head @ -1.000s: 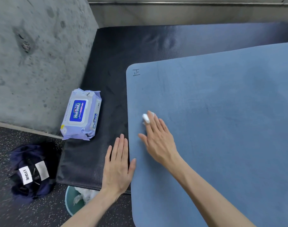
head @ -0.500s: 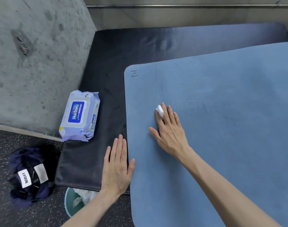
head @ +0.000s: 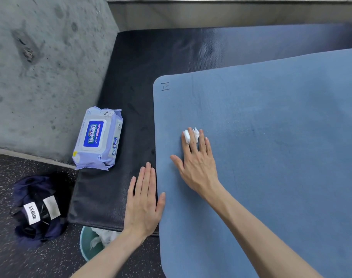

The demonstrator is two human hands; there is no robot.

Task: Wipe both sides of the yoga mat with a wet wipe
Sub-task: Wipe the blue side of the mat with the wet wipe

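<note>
Yoga mat (head: 271, 157): blue, lies flat on dark padded bench (head: 191, 49), marked corner at far left. Judged thin, soft, limp, grippy; best lifted by near edge or corner for flipping. Right hand (head: 197, 163): fingers straight, pressing crumpled wet wipe (head: 191, 135) onto mat. Left hand (head: 143, 199): flat, fingers extended, holds nothing, braced on bench at mat edge, thumb on mat. Wipe pack (head: 99, 138): lid closed, on bench. Teal bin (head: 91, 245) on floor below bench: contains crumpled white wipes.
</note>
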